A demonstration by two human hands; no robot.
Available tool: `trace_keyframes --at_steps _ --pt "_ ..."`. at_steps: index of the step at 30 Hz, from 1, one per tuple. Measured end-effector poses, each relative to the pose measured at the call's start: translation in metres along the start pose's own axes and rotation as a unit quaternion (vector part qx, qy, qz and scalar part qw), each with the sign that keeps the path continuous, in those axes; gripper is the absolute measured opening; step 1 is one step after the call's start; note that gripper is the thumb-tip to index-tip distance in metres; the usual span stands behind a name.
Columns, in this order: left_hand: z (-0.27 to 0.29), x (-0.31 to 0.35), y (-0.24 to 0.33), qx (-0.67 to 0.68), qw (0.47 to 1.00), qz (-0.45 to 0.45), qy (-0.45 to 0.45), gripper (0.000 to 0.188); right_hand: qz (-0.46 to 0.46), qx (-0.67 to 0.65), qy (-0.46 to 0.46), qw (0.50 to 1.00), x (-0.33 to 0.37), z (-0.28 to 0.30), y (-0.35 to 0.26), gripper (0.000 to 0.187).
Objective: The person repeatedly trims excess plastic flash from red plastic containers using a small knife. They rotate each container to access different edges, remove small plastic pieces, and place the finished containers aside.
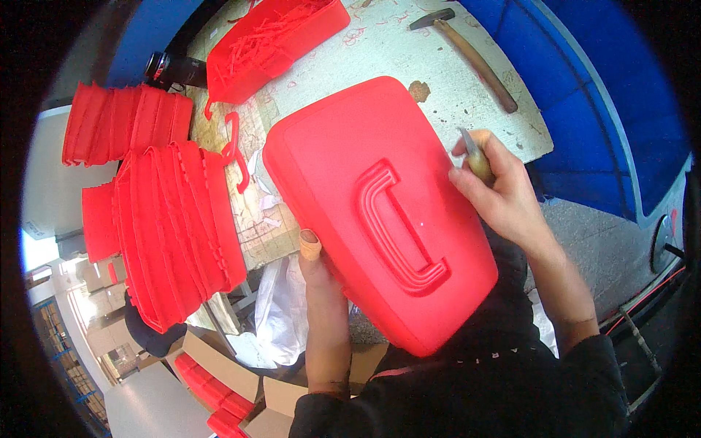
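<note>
The left hand grips a red rectangular plastic case from the left, while the right hand clasps a small yellowish-handled metal-bladed knife beside it.

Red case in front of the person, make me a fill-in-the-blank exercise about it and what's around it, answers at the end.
1. On the upward face of the red case is a moulded carrying ____.
2. The right hand grips a ____ with a pointed metal blade.
3. A wood-handled ____ with a dark metal head lies on the table.
4. The large bin beside the table is coloured ____.

Missing words: handle; knife; hammer; blue.
</note>
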State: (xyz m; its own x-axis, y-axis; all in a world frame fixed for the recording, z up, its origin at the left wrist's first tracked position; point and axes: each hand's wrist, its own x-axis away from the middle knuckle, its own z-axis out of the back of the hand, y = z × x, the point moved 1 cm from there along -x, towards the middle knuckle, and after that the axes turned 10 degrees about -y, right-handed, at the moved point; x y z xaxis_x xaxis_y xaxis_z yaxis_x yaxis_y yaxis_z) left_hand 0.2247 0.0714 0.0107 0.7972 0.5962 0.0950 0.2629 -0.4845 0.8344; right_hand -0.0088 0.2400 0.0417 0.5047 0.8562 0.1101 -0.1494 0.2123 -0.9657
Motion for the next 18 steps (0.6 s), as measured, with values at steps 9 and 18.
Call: trace_keyframes --at_steps 9,18 --pt "-0.013 -0.002 0.063 -0.158 0.985 -0.073 -0.018 0.063 0.146 0.104 -0.120 0.977 0.034 -0.010 -0.012 0.038" --pt "-0.064 0.027 0.364 -0.436 0.774 -0.439 0.135 0.039 0.090 0.085 -0.124 0.984 -0.002 -0.003 -0.017 0.023"
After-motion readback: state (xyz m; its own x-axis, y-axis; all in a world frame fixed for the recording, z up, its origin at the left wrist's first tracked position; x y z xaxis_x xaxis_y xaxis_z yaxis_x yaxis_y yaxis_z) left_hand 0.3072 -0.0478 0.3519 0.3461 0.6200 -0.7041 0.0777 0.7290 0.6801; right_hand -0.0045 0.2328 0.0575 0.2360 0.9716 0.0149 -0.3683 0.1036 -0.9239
